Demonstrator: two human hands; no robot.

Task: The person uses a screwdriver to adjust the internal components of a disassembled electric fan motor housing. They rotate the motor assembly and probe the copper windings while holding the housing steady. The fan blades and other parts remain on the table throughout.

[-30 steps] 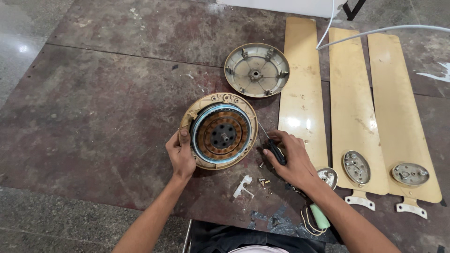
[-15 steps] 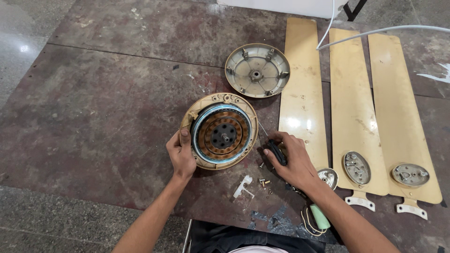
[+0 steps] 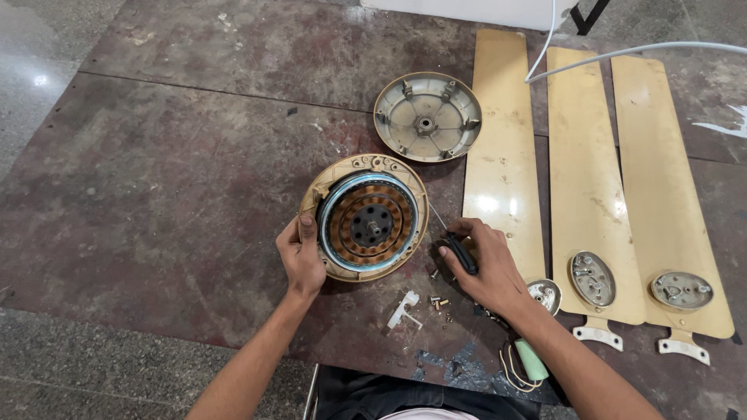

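An opened ceiling fan motor (image 3: 366, 220), round with copper windings and a cream rim, lies on the brown floor slab. My left hand (image 3: 300, 259) grips its left rim, thumb on the edge. Right of the motor, my right hand (image 3: 478, 268) is closed around a black-handled screwdriver (image 3: 459, 253) whose thin shaft points up-left toward the motor. Small screws (image 3: 440, 303) and a white plastic piece (image 3: 403, 310) lie between my hands.
The motor's round cover (image 3: 427, 117) rests upturned farther away. Three cream fan blades (image 3: 587, 179) lie side by side at the right, with oval brackets at their near ends. A green capacitor with wires (image 3: 529, 359) sits under my right forearm. A white cable (image 3: 622, 53) crosses the top right.
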